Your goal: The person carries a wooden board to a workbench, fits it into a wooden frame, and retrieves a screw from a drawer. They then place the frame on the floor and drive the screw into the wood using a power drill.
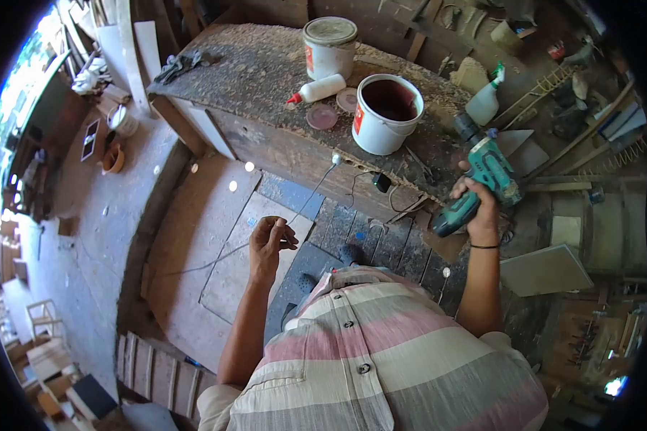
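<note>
My right hand (pixel 479 210) grips the handle of a teal cordless drill (pixel 490 172), which points up and back over the right end of a rough wooden workbench (pixel 259 72). My left hand (pixel 269 243) is raised below the bench front, its fingers pinched on a thin wire (pixel 305 201). The wire runs up to a small white piece (pixel 336 159) at the bench edge and trails down to the left across the floor.
On the bench stand an open white bucket (pixel 386 106) with dark liquid, a lidded white tub (pixel 329 46), a glue bottle (pixel 318 90) lying down, two lids and a spray bottle (pixel 484 102). Planks, boards and clutter surround the floor; a flat panel (pixel 545 269) lies right.
</note>
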A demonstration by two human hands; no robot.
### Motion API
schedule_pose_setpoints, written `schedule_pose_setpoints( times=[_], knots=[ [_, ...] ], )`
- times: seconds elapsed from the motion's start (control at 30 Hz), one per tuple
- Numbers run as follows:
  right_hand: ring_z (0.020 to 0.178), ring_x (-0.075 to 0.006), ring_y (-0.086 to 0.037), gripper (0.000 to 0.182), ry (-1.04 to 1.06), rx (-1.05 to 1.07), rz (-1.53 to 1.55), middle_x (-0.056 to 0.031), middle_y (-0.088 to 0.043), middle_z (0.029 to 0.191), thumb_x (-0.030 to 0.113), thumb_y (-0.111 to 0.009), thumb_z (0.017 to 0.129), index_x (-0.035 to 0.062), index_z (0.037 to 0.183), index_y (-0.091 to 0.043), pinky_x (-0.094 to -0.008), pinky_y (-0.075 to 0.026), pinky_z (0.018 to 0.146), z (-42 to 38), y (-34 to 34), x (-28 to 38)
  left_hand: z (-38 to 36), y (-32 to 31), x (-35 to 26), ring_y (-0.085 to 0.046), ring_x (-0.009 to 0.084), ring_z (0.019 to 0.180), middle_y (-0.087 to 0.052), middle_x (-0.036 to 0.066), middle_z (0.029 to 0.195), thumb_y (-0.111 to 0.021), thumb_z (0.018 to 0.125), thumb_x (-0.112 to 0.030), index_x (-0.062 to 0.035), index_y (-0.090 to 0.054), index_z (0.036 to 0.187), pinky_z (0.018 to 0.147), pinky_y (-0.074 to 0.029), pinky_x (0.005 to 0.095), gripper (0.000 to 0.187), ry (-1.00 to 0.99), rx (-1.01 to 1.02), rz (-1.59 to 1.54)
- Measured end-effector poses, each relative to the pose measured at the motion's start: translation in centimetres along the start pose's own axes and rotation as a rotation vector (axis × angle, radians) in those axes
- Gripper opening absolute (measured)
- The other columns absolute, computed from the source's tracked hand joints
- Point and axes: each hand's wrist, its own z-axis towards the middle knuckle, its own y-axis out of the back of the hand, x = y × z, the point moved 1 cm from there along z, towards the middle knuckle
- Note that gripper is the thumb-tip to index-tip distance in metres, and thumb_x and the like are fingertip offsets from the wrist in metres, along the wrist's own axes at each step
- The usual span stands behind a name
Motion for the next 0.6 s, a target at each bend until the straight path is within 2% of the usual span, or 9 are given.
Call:
schedule_pose_setpoints(
  times=[0.03,0.17,0.33,0.5,0.6],
  knots=[
    [0.069,-0.0181,-0.054,0.037,-0.008,0.028,0.055,-0.0066,-0.055,0.074,0.008,-0.064,0.082,-0.0058,0.114,-0.052,-0.0312,-0.046,0.068,-0.7,-1.0,-0.2,0.4,-0.2,-0.2,-0.062,0.0149,0.069,-0.062,0.006,0.081,-0.056,0.096,-0.026,-0.0041,-0.055,0.097,0.062,-0.052,0.0279,0.022,-0.006,0.018,-0.002],
    [0.068,-0.0180,-0.054,0.030,-0.050,0.055,0.153,-0.0052,-0.052,0.071,0.007,-0.065,0.081,0.0003,0.107,-0.050,-0.0324,-0.046,0.069,-1.3,-2.5,-2.9,1.0,-0.9,-0.7,-0.063,0.0147,0.069,-0.062,0.006,0.081,-0.056,0.096,-0.026,-0.0048,-0.055,0.097,0.062,-0.052,0.0275,0.022,-0.020,0.097,0.001],
    [0.065,-0.0192,-0.054,0.026,-0.088,0.053,0.154,-0.0051,-0.053,0.071,0.009,-0.066,0.077,0.0031,0.098,-0.053,-0.0337,-0.046,0.067,-2.0,-4.9,-3.7,0.7,-1.0,-1.1,-0.063,0.0148,0.069,-0.062,0.006,0.080,-0.056,0.096,-0.027,-0.0054,-0.056,0.094,0.063,-0.052,0.0279,0.022,-0.019,0.131,-0.025],
    [0.065,-0.0191,-0.055,0.026,-0.098,0.140,0.167,-0.0051,-0.053,0.070,0.009,-0.066,0.075,0.0043,0.097,-0.053,-0.0356,-0.046,0.069,-2.1,-6.9,-4.4,0.8,-0.9,-1.4,-0.063,0.0156,0.072,-0.063,0.007,0.081,-0.054,0.097,-0.029,-0.0043,-0.057,0.094,0.067,-0.053,0.0292,0.025,-0.030,0.140,-0.047],
    [0.065,-0.0162,-0.052,0.023,-0.147,0.218,0.151,-0.0023,-0.049,0.069,0.013,-0.063,0.076,0.0065,0.096,-0.052,-0.0340,-0.045,0.071,-2.6,-8.7,-4.5,1.1,-1.4,-2.2,-0.063,0.0170,0.077,-0.063,0.008,0.084,-0.053,0.097,-0.030,-0.0028,-0.057,0.096,0.072,-0.053,0.0303,0.027,-0.037,0.154,-0.097]
  ],
)
